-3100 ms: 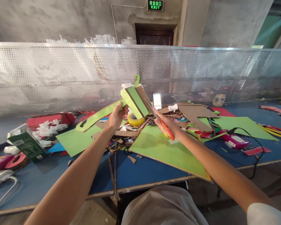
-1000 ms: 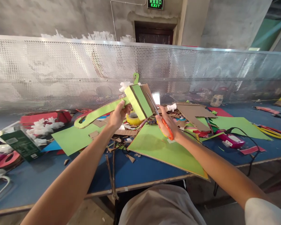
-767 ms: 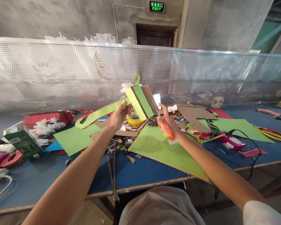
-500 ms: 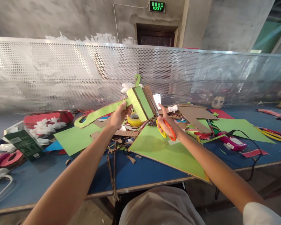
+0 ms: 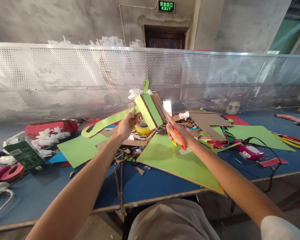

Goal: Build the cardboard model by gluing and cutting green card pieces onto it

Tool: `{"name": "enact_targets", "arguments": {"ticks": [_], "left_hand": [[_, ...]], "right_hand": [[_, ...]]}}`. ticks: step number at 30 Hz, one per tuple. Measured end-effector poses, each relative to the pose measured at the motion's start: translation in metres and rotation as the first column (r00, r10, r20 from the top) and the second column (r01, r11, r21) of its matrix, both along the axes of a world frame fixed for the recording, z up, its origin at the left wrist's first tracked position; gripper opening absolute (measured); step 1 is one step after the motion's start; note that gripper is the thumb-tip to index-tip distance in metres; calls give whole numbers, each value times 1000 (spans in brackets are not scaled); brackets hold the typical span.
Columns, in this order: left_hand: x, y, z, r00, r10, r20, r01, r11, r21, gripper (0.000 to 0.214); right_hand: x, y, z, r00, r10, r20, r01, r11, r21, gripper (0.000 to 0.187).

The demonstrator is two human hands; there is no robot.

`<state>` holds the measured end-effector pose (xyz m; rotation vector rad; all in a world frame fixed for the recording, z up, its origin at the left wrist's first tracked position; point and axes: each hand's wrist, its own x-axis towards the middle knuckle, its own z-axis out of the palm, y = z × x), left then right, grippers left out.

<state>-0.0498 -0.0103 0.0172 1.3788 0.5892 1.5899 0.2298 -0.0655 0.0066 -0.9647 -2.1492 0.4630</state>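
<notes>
My left hand (image 5: 126, 125) pinches the strip-like arm of a green cardboard model (image 5: 147, 108), which has a box-shaped body, a curled hook on top and a curved end at the left. The model is held tilted above the table. My right hand (image 5: 172, 129) grips scissors (image 5: 181, 139) with orange and yellow handles. The scissor blades point up and left along the bare brown cardboard side of the model; whether they touch it, I cannot tell. A yellow tape roll (image 5: 143, 129) lies behind my left fingers, partly hidden.
Cardboard scraps and a large green sheet (image 5: 170, 156) cover the middle of the blue table. A dark green box (image 5: 27, 155) stands at left, and a pink glue gun (image 5: 248, 150) with a cord lies at right. A perforated metal screen (image 5: 77, 80) runs behind.
My right hand's fingers have closed further around the scissors, covering more of the yellow handle. The green model and my left hand stay nearly in place; the view has shifted slightly.
</notes>
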Motion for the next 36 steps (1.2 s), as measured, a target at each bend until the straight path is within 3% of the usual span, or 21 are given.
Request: {"name": "enact_targets", "arguments": {"ticks": [4,8,11,14,19,29,36], "left_hand": [[0,-1,2,1000,1,-18,0,1000,18,44],[-3,1,1,1000,-9,2,9,998,63,43],[-7,2,-2,1000,-11,-28,13,996,85,44],[-7,2,-3,999,-11,-53,15,997,74,46],[-1,0,-3,998,16,-62,-17,1000,-8,44],[6,-5,1,996,19,-83,-18,1000,8,44],[11,-10,4,999,18,-33,-17,999,29,47]], "right_hand": [[-2,0,-1,994,38,-100,-47,995,-88,80],[-4,-1,-1,959,141,-247,-181,973,-145,82],[-4,-2,-1,950,185,-250,-235,953,-189,78],[-3,-1,-2,978,121,-172,-155,967,-201,77],[-1,5,-8,994,-43,-97,33,994,-109,74],[-4,8,-7,987,-31,-161,18,997,-78,70],[-4,4,-1,987,-127,-100,134,989,69,56]]}}
